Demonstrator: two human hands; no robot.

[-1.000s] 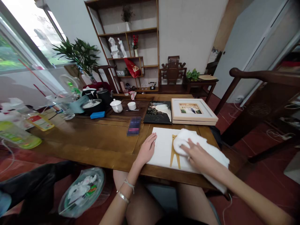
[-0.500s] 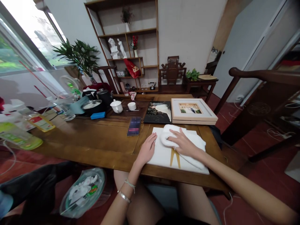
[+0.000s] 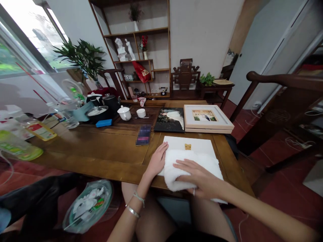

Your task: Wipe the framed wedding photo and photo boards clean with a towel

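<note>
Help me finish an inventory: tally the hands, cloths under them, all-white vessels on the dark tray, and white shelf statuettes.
Left hand and right hand: 2
White cloth: 1
Lidded white vessel and small white cup: 2
White bust and white figure: 2
Total: 7

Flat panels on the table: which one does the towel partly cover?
The white panel with the gold fitting, closest to the camera; the black picture and pale-framed picture behind lie clear of the towel.
</note>
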